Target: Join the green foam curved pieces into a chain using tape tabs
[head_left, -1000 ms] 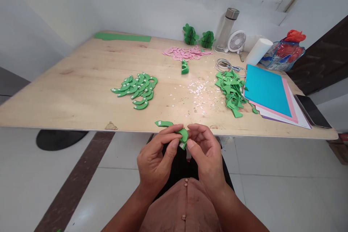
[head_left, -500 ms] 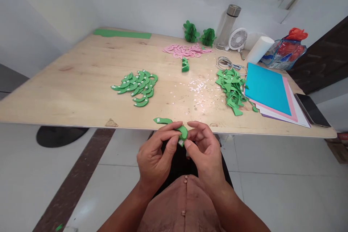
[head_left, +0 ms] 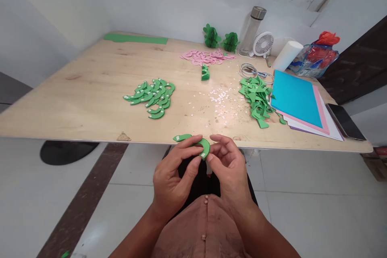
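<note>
The fingers (head_left: pixel 193 165) of the left hand (head_left: pixel 169 174) were pinching a green curve (head_left: pixel 206 147), held over the near edge of the tabletop (head_left: pixel 75 105), about midway along. The right hand (head_left: pixel 230 169) had its thumb at the curve's lower end and its forefinger lifted clear; whether it gripped, I couldn't tell. A second earlier, that end, with its white square (head_left: pixel 203 155), had jutted beneath like a separate flap; now it followed the bend. I judged it had been eased into line. A green strip (head_left: pixel 183 137) poked out at the same edge; the left hand hid whether it joined the curve.
</note>
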`<move>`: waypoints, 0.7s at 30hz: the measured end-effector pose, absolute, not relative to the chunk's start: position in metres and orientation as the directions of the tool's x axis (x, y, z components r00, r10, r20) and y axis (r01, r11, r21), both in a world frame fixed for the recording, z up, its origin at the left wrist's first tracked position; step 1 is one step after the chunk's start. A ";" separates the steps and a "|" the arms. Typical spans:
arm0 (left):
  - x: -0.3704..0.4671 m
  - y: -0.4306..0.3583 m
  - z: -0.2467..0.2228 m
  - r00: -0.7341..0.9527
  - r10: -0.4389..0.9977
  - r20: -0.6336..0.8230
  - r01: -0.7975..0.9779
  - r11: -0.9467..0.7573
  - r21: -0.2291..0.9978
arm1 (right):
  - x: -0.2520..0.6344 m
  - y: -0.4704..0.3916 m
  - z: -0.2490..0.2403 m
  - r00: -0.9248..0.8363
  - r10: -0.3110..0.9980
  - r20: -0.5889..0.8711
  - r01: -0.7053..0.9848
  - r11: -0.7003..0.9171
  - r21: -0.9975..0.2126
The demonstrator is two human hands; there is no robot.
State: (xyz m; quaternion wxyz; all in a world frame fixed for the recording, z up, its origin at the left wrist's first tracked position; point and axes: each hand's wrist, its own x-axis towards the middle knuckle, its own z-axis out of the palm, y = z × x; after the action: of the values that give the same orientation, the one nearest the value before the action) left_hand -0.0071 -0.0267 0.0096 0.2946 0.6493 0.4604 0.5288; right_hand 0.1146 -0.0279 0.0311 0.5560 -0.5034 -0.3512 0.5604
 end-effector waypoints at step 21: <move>0.005 -0.029 0.012 -0.041 0.769 0.638 0.570 -0.506 0.647 | 0.115 -0.028 0.029 0.264 0.963 -0.055 -0.110 -0.026 -0.994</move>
State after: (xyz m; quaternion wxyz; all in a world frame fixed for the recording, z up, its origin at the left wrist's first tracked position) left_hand 0.0045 -0.0291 0.0116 0.0936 0.6860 0.4879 0.5316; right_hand 0.1146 -0.0278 0.0288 0.5781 -0.5458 -0.3907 0.4640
